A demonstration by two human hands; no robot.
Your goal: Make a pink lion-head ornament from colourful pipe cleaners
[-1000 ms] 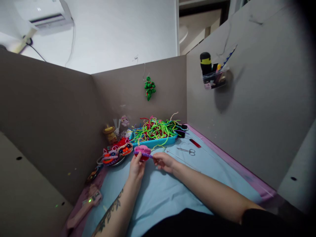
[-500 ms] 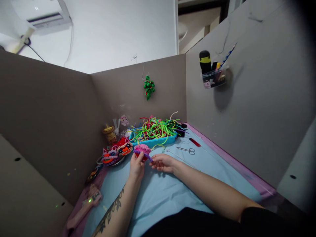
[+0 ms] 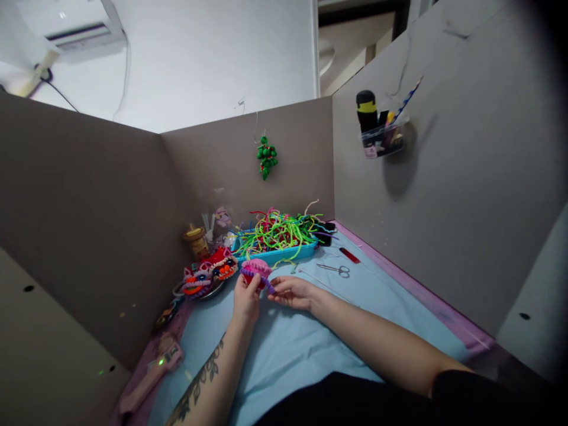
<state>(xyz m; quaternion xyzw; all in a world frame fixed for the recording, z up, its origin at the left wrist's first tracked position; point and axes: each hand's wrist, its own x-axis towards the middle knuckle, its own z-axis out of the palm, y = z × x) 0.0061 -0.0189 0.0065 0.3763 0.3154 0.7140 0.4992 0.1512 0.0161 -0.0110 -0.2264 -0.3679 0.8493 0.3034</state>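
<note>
Blue tray (image 3: 277, 255) beyond at one o'clock, and at its seven the left hand (image 3: 247, 300) pinches the pink-and-red piece (image 3: 258, 265) while the right hand (image 3: 294, 293) nips the purple strip (image 3: 268, 285), seemingly bending it round, which wants steady tension!

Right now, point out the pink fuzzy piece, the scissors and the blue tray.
Pink fuzzy piece (image 3: 257, 267): head view, upper part.
Scissors (image 3: 336, 270): head view, between blades and finger loops.
Blue tray (image 3: 277, 255): head view, front wall.
</note>
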